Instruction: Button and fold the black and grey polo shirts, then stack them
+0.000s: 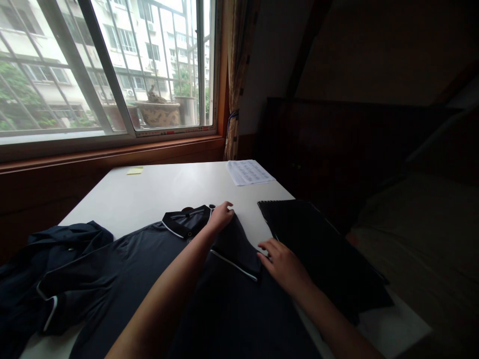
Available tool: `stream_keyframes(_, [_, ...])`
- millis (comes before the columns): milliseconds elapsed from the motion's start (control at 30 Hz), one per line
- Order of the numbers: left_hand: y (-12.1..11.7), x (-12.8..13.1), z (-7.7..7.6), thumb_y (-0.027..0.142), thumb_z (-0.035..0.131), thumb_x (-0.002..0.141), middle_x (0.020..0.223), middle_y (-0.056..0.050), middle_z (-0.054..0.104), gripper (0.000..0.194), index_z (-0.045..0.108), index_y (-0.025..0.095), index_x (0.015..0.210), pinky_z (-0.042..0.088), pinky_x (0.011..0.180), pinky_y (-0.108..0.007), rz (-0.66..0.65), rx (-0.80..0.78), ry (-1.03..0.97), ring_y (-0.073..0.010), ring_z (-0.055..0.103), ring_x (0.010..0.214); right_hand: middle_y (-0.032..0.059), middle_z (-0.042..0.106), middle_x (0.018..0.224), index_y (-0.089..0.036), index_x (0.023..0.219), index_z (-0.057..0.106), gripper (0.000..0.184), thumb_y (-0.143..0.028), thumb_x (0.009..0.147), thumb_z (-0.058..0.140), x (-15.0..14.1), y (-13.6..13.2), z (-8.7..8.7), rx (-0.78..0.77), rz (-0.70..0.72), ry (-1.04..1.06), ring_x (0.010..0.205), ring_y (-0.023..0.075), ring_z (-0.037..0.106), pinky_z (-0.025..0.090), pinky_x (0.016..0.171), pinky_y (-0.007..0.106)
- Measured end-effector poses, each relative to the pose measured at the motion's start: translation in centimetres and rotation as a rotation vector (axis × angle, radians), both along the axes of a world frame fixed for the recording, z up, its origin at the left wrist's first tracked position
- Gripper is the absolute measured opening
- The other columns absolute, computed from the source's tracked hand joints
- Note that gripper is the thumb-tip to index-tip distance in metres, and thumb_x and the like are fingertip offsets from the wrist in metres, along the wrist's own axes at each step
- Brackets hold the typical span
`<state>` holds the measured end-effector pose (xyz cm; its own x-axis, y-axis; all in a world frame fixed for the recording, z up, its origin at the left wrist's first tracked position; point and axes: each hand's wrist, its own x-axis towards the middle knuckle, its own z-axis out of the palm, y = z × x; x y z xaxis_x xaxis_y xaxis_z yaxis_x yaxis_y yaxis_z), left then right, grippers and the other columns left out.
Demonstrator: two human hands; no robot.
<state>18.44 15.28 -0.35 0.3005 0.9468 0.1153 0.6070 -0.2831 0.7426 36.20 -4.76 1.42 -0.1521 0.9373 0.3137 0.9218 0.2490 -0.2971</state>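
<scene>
A room in a home is suggested by the tied curtain [235,75], the barred window [110,75], the pot [157,114] set outside and the flats [129,61] seen beyond.

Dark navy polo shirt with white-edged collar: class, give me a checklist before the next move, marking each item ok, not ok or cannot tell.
1. Left hand at the dark navy polo shirt, near its white-edged collar: ok.
2. Right hand gripping the nearby white-edged sleeve: cannot tell.
3. Opposite white-edged sleeve lying smooth: not ok, creased.
4. White printed paper sheets apart from the shirt: ok.
</scene>
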Motion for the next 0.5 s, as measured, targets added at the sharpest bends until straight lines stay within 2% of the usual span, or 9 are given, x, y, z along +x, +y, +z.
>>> stream_keyframes(133, [0.1,0.4,-0.1,0.023,0.064,0.087,0.101,-0.006,0.075,0.028,0.069,0.022,0.115,0.048,0.087,-0.029,0.028,0.005,-0.009,-0.0216,0.068,0.095,0.0043,0.067,0.091,-0.022,0.090,0.064,0.014,-0.012,0.090,0.055,0.0,0.3,-0.7,-0.061,-0.019,-0.012,0.086,0.0212,0.065,0.050,0.079,0.032])
stream_keyframes(267, [0.1,0.7,-0.4,0.023,0.064,0.088,0.101,-0.006,0.075,0.026,0.069,0.022,0.114,0.048,0.085,-0.030,0.075,0.012,0.015,-0.0218,0.068,0.094,0.0028,0.066,0.086,-0.021,0.084,0.062,0.015,-0.010,0.089,0.053,0.1,0.2,-0.8,-0.117,-0.064,0.015,0.081,0.0195,0.064,0.048,0.074,0.030])
stream_keyframes(400, [-0.4,0.9,-0.7,0.019,0.058,0.091,0.103,-0.009,0.074,0.026,0.069,0.022,0.114,0.045,0.094,-0.036,0.102,0.088,0.081,-0.0268,0.061,0.107,0.0013,0.064,0.084,-0.022,0.082,0.060,0.015,-0.009,0.087,0.053,0.2,0.1,-0.9,-0.140,-0.079,0.019,0.077,0.0178,0.063,0.047,0.071,0.028])
stream_keyframes(500, [-1.0,0.8,-0.6,0.016,0.054,0.092,0.116,-0.010,0.069,0.029,0.068,0.023,0.117,0.041,0.102,-0.040,0.080,0.163,0.128,-0.0288,0.053,0.117,0.0015,0.064,0.085,-0.022,0.083,0.060,0.014,-0.011,0.088,0.053,0.3,-0.1,-1.0,-0.128,-0.074,0.000,0.078,0.0181,0.063,0.047,0.072,0.029])
